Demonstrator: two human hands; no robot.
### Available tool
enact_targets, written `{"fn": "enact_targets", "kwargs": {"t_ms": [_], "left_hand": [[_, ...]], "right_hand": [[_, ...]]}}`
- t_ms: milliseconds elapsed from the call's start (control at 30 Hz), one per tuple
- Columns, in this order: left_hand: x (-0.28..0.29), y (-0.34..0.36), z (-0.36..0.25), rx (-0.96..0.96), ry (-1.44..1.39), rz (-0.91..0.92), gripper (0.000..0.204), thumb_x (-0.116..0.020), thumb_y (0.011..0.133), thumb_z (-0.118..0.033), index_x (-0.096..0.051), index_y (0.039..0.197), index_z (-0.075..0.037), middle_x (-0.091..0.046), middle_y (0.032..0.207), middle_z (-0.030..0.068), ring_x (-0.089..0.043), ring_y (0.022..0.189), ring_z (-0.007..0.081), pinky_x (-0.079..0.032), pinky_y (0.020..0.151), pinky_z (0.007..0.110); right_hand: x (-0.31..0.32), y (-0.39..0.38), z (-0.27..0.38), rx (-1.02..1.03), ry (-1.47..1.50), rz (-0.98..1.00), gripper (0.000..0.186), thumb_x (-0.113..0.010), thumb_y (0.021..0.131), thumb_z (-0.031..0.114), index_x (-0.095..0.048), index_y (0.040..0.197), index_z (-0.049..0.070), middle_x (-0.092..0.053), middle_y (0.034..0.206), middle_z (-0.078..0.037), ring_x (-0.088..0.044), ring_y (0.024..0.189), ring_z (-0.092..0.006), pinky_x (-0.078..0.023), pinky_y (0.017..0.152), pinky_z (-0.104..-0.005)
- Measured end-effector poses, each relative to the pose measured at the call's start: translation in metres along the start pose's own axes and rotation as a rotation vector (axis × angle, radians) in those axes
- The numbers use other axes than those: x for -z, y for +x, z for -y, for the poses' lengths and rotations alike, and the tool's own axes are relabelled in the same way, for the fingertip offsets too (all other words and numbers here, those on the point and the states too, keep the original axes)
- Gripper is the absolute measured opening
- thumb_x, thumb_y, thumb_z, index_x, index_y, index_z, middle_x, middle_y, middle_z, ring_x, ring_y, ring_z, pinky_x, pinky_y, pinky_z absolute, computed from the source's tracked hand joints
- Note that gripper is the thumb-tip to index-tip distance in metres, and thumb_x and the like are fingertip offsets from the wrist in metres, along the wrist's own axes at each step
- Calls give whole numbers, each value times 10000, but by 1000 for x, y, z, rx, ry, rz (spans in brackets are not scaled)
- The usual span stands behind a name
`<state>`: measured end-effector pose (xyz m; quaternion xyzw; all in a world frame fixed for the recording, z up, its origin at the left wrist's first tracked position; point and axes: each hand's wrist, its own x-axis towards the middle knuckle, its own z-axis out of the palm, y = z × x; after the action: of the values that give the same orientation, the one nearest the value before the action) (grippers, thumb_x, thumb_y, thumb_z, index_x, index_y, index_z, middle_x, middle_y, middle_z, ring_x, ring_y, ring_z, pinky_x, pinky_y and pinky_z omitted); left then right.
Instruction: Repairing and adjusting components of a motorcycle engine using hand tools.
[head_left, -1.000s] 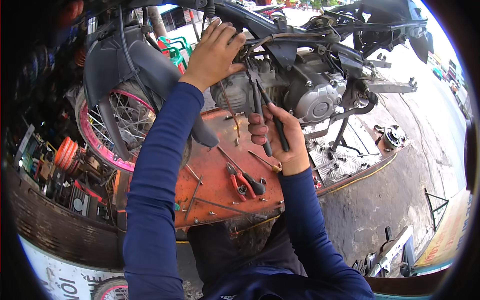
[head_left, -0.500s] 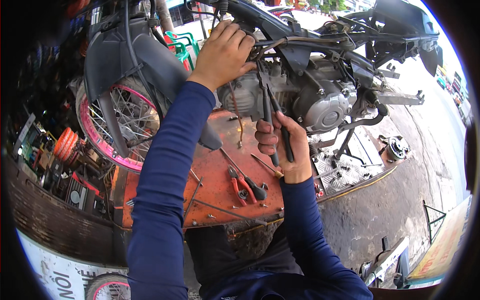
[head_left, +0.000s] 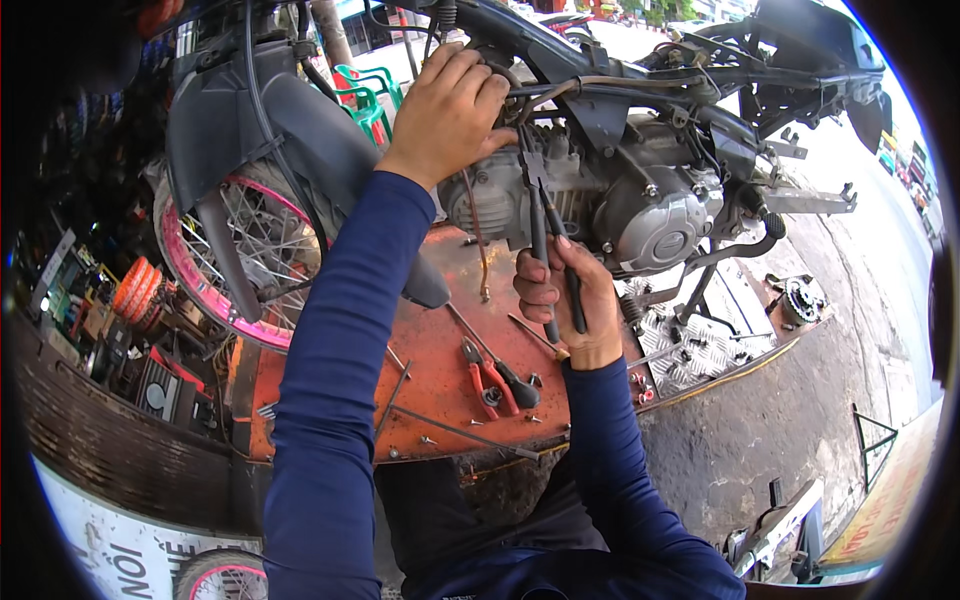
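My right hand (head_left: 592,315) grips the black handles of long-nosed pliers (head_left: 534,172), which point up at the top of a motorcycle engine (head_left: 655,235). The jaw tips are beside a bent brown hose (head_left: 550,98) under the frame; whether they pinch anything I cannot tell. Up and to the left, my left hand (head_left: 445,115) has its fingers curled over a part near the engine top, and that part is hidden beneath them. Below it dangles a thin brown tube (head_left: 478,240) with a metal end.
Red-handled pliers (head_left: 480,372), a black-handled screwdriver (head_left: 518,390) and several loose screws lie on the orange bench (head_left: 420,350). A pink-rimmed front wheel (head_left: 215,285) stands left. Metal parts rest on the checkered plate (head_left: 690,350) at right, near a round gear part (head_left: 800,298).
The view has shifted slightly. Both hands stay at nearly the same spots on the engine, and the right hand keeps its hold on the pliers.
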<state>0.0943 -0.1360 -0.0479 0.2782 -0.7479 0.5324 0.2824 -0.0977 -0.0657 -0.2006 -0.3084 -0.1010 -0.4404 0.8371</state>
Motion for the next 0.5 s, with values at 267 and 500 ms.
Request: {"fn": "enact_targets", "kwargs": {"t_ms": [267, 500], "left_hand": [[-2, -1, 1, 19, -39, -37, 619, -884, 558, -331, -642, 1039, -26, -670, 1068, 110, -582, 1125, 298, -395, 1099, 471], [0, 0, 0, 26, -63, -51, 610, -880, 554, -321, -652, 1032, -20, -674, 1056, 114, -587, 1118, 302, -399, 1095, 472]], "right_hand": [[4, 2, -2, 9, -19, 4, 291, -514, 1020, 310, -452, 836, 94, -466, 833, -76, -435, 615, -107, -390, 457, -261], [7, 3, -4, 23, -17, 17, 295, -525, 1014, 303, -441, 827, 92, -464, 832, -85, -439, 607, -116, -386, 446, -263]]}}
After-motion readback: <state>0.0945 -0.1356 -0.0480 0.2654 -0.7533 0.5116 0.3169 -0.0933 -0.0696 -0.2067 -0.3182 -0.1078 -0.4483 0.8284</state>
